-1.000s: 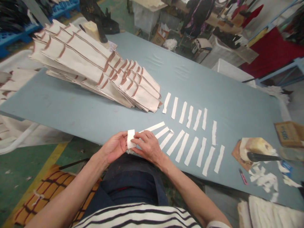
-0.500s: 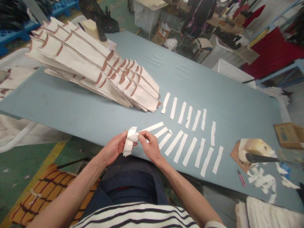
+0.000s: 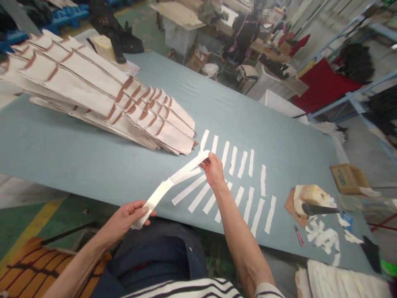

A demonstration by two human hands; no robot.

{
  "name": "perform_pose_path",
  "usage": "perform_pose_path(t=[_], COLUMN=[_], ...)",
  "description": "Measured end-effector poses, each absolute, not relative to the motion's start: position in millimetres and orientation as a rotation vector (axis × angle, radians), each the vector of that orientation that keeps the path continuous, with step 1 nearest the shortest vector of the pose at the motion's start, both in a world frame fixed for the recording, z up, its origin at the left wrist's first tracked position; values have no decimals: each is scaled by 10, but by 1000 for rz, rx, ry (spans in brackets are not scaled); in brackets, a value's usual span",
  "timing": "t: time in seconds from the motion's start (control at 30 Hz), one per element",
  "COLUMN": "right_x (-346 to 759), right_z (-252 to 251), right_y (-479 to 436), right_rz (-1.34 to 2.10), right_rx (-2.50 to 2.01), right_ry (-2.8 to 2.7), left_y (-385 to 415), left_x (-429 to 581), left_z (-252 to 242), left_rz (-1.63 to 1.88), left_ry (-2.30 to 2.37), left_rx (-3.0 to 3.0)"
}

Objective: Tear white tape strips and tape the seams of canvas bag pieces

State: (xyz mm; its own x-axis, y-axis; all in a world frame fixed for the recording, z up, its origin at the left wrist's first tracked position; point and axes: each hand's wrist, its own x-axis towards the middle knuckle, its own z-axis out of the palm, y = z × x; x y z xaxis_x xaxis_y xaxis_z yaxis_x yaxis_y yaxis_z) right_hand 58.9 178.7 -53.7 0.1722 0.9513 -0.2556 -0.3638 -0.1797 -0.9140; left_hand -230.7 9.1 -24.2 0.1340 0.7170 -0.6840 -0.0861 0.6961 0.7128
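My left hand (image 3: 128, 215) is closed on a bundle of white strips (image 3: 158, 195) near the table's front edge. My right hand (image 3: 214, 170) pinches the far end of a white strip (image 3: 191, 165), which stretches back towards the bundle. Below it, several loose white strips (image 3: 198, 198) lie in a slanted row, partly covered by my right hand and forearm. A second row of short strips (image 3: 233, 160) lies farther back on the blue-grey table (image 3: 266, 120).
Stacked cream fabric pieces with brown edging (image 3: 93, 78) cover the table's left side. On the right are a dark-handled tool (image 3: 319, 209) on a yellowish block, a pink cutter (image 3: 299, 236), white scraps (image 3: 324, 238) and a cardboard box (image 3: 349, 178). A person (image 3: 243, 35) is in the background.
My right hand has moved up and away from the left, drawing a strip end out. My left hand has moved down and left with the bundle, now straightened. The view has shifted right.
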Motion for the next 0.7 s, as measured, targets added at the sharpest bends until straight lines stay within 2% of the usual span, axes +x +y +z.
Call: perform_pose_path(t=[0.4,0.7], right_x=[1019,957], right_z=[-371,-300], right_y=[2230,2285], right_rz=[1258,1218], right_rx=[-1256,-1310], right_ry=[-608,-841], left_y=[-209,-135], left_x=[-2644,-2774], left_z=[-400,-652], left_rz=[457,600], left_ry=[1274,1526], left_rx=[730,490])
